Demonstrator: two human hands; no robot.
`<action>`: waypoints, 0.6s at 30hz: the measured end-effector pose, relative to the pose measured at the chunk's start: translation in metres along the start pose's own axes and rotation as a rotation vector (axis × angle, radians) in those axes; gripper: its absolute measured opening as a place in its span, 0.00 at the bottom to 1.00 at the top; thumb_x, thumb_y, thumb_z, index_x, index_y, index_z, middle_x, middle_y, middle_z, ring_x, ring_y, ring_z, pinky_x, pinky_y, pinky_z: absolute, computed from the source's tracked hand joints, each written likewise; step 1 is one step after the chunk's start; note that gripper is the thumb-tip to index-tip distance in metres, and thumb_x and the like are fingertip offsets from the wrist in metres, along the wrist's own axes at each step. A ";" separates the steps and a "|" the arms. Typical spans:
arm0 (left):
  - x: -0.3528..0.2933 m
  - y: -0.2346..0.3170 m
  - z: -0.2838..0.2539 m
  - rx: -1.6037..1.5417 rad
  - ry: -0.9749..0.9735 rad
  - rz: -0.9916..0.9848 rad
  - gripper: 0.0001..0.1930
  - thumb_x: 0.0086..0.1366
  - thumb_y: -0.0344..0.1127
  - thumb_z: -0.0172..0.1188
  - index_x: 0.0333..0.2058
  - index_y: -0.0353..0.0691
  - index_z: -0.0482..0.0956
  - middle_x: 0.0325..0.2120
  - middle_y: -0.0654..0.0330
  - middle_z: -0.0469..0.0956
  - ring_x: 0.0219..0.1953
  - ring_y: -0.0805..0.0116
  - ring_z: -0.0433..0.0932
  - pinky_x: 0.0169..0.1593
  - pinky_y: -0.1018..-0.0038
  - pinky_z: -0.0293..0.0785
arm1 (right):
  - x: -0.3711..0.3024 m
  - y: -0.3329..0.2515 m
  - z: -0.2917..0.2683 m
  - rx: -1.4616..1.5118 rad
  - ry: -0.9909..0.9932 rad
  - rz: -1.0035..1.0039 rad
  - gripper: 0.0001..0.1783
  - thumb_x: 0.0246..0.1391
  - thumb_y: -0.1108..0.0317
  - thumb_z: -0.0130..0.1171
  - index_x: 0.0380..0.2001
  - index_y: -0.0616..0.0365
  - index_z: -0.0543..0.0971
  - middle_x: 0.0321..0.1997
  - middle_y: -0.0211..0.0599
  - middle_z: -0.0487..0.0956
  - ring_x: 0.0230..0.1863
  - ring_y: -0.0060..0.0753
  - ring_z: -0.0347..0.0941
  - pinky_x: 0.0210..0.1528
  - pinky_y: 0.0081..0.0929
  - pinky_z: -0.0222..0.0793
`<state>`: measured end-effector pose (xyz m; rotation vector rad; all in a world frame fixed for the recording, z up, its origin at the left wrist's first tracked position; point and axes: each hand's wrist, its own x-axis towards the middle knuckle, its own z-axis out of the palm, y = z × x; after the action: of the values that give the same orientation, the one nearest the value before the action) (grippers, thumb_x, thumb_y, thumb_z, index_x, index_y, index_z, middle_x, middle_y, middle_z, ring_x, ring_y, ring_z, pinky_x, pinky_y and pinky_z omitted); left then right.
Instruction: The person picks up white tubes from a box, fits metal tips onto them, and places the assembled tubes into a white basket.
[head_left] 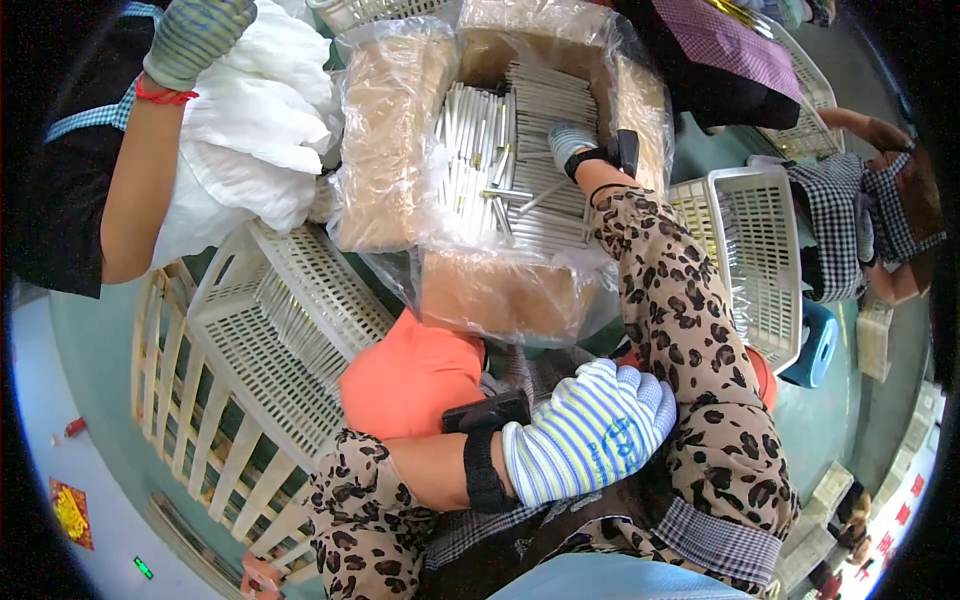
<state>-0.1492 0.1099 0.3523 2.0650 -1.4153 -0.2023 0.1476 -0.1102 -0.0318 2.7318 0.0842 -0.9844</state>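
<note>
Though some lie crosswise, the slender rods point(483, 140) gleam silvery-white.

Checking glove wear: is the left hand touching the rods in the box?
Apart. The head view shows the box's near flap between the left hand and the rods, with a visible gap below the flap.

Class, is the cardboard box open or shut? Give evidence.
Open: its flaps are spread outward, and slender rods show inside, where the right hand reaches.
</note>
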 end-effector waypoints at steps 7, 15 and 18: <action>-0.014 -0.003 0.004 0.021 -0.043 -0.101 0.12 0.51 0.35 0.49 0.32 0.35 0.73 0.22 0.59 0.71 0.26 0.67 0.72 0.28 0.73 0.68 | -0.091 -0.084 -0.072 0.070 -0.096 -0.042 0.25 0.62 0.63 0.26 0.61 0.50 0.58 0.68 0.28 0.47 0.68 0.28 0.43 0.67 0.26 0.41; -0.003 -0.005 0.006 -0.049 0.060 -0.037 0.10 0.52 0.37 0.51 0.29 0.37 0.73 0.20 0.61 0.70 0.24 0.66 0.72 0.27 0.72 0.67 | -0.014 -0.010 -0.013 0.149 -0.082 0.047 0.27 0.61 0.57 0.22 0.61 0.49 0.56 0.68 0.28 0.46 0.68 0.27 0.41 0.67 0.27 0.39; -0.009 -0.009 0.012 -0.043 0.047 -0.090 0.10 0.52 0.38 0.51 0.28 0.37 0.73 0.20 0.61 0.70 0.24 0.66 0.72 0.27 0.72 0.67 | -0.012 -0.035 -0.006 0.192 0.056 -0.034 0.27 0.61 0.57 0.22 0.60 0.51 0.58 0.67 0.32 0.50 0.67 0.31 0.46 0.66 0.31 0.44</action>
<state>-0.1508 0.1150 0.3357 2.0868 -1.2800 -0.2177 0.1371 -0.0746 -0.0265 2.9424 0.0479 -0.9722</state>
